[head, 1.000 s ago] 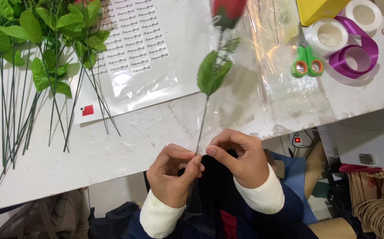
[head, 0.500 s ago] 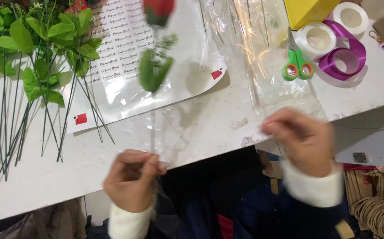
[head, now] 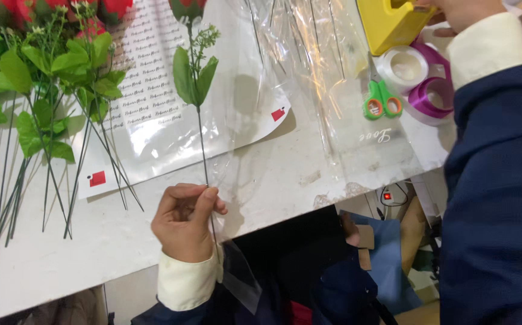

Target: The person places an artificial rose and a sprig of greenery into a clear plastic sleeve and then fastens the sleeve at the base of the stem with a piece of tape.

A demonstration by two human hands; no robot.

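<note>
At the near edge of the white bench (head: 285,180), the left hand (head: 184,224) holds one artificial rose stem (head: 202,150). Its fingers (head: 203,201) are closed narrow around the lower part of the thin wire, together with the edge of a clear plastic wrap (head: 237,180). The stem runs almost straight away from the hand: its long axis goes from near to far, the red flower head (head: 187,7) points to the far side, and two green leaves (head: 193,78) sit in between. The right hand (head: 462,11) is well apart, at the far right, touching a yellow tape holder (head: 387,24); I cannot tell how its fingers are set. Green scissors (head: 381,102) and purple ribbon (head: 431,99) lie near it. More stems (head: 44,126) lie at the left.
</note>
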